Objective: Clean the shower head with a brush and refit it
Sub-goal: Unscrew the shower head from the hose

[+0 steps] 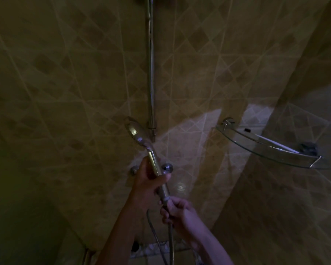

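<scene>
One shower head (134, 131), one hose (170, 238), one glass shelf (266, 148), two hands.

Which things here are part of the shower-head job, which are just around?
Job:
- shower head, handle gripped by left hand
- hose, its nut end pinched by right hand

Just around:
- riser rail
- mixer valve
- glass corner shelf
- tiled wall

No brush visible.

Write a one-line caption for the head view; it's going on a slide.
Left hand grips the shower head handle while right hand holds the hose joint.
</scene>
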Demonstrator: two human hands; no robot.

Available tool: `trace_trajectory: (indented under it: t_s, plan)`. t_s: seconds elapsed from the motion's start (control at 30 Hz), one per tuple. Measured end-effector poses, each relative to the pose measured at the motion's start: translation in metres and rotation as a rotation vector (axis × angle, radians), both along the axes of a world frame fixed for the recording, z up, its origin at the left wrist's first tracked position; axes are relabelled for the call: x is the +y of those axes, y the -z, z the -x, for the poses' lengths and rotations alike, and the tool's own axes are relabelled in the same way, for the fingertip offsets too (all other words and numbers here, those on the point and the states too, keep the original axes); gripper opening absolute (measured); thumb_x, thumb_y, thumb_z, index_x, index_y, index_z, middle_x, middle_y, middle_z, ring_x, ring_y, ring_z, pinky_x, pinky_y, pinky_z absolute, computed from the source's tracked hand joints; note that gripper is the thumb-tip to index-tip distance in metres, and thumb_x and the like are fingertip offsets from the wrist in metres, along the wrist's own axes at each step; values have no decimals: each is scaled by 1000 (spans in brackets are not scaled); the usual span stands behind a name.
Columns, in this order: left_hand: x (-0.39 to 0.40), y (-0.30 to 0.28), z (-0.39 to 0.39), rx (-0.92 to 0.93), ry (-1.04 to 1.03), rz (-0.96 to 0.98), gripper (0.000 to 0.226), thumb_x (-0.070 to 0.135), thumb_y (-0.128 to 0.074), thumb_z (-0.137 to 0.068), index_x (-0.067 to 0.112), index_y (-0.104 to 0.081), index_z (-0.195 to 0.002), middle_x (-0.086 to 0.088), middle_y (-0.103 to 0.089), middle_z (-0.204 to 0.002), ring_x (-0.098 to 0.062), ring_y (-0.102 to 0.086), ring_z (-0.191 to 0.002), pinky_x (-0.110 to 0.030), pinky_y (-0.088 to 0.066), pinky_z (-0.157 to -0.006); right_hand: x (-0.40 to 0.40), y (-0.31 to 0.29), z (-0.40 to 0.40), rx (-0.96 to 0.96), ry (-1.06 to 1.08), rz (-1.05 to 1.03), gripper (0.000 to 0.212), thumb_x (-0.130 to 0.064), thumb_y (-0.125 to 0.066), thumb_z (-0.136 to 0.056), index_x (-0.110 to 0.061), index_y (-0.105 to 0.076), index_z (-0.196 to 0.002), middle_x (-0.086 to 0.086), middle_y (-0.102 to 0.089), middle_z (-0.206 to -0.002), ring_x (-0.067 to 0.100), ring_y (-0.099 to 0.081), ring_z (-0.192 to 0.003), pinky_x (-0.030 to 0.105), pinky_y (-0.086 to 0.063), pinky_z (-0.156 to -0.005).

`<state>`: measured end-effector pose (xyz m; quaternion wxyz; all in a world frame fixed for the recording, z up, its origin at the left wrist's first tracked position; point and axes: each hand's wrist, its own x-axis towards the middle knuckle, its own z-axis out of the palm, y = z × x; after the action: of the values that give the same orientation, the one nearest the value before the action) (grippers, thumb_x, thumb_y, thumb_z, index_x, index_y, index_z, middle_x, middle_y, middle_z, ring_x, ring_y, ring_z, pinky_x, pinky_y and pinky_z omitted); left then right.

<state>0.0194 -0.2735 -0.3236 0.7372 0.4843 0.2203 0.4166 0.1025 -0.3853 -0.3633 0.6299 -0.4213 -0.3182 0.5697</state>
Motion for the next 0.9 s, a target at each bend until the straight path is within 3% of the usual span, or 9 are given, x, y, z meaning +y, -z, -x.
trace_trajectory:
  t_s: [0.07, 0.2, 0.27, 0.37, 0.5, 0.6, 0.73, 0.83, 0.9]
  plan:
    - [-4, -2, -1, -3, -60, 10, 48, 1, -78, -65, 19, -53, -102, -4, -56, -81, -21, -54, -71, -29, -45, -58, 1, 1, 1, -17, -6, 4, 23, -22, -56, -85, -1, -61, -91, 2, -44, -60, 10, -35, -55, 21, -26, -53]
    - [-8, 1, -7, 34, -114, 60, 68, 10, -82, -61, 20, -49, -121, 2, -61, -87, -17, -61, -80, -29, -51, -65, 4, 6, 2, -8, -41, -5, 24, -23, -60, -84, -1, -61, -94, 5, -44, -68, 9, -36, -58, 18, -28, -51]
    - [-10, -1, -9, -28, -91, 58, 60, 4, -77, -70, 18, -46, -118, -5, -62, -89, -23, -65, -79, -27, -53, -61, 5, 6, -1, 1, -48, -3, 26, -23, -61, -84, 0, -61, -97, 7, -43, -72, 9, -35, -59, 17, -30, -51]
    - [-14, -7, -8, -106, 59, 4, 49, 5, -65, -84, 27, -39, -119, -23, -67, -106, -41, -68, -83, -36, -56, -67, 4, 4, -5, 10, -56, 0, 24, -22, -61, -82, -1, -61, -93, 5, -42, -65, 10, -33, -56, 18, -27, -50]
    - [-10, -13, -5, -66, 96, 32, 53, 10, -67, -83, 20, -43, -129, -26, -66, -94, -23, -62, -61, -29, -52, -59, 4, 4, -6, 83, -81, 7, 23, -20, -60, -82, 1, -60, -90, 3, -43, -60, 9, -33, -52, 19, -24, -50]
    - [-4, -15, 2, -166, 250, 99, 66, -7, -63, -70, 10, -44, -131, -34, -52, -108, -27, -66, -77, -32, -54, -71, 4, 5, -6, 150, -121, -10, 30, -25, -73, -74, 0, -63, -88, 3, -44, -60, 7, -35, -47, 21, -21, -51]
    - [5, -6, 10, -215, 440, 44, 84, -3, -78, -65, 13, -37, -137, -39, -49, -129, -48, -57, -112, -46, -49, -92, 4, 6, -6, 153, -146, -33, 38, -31, -78, -71, -2, -63, -90, 2, -45, -61, 7, -34, -47, 29, -14, -57]
    - [2, -1, 7, -135, 302, -8, 62, -1, -72, -75, 15, -40, -127, -36, -56, -124, -50, -59, -110, -51, -48, -96, 3, 3, -7, 111, -99, -24, 32, -28, -72, -77, -1, -61, -92, 4, -44, -62, 8, -34, -47, 29, -16, -56]
    - [0, -2, 3, -40, 116, -14, 52, 1, -74, -73, 14, -45, -114, -33, -65, -107, -43, -68, -92, -45, -57, -81, 3, 0, -6, 60, -29, -31, 21, -21, -64, -81, -1, -60, -87, 7, -41, -62, 10, -34, -49, 24, -22, -53]
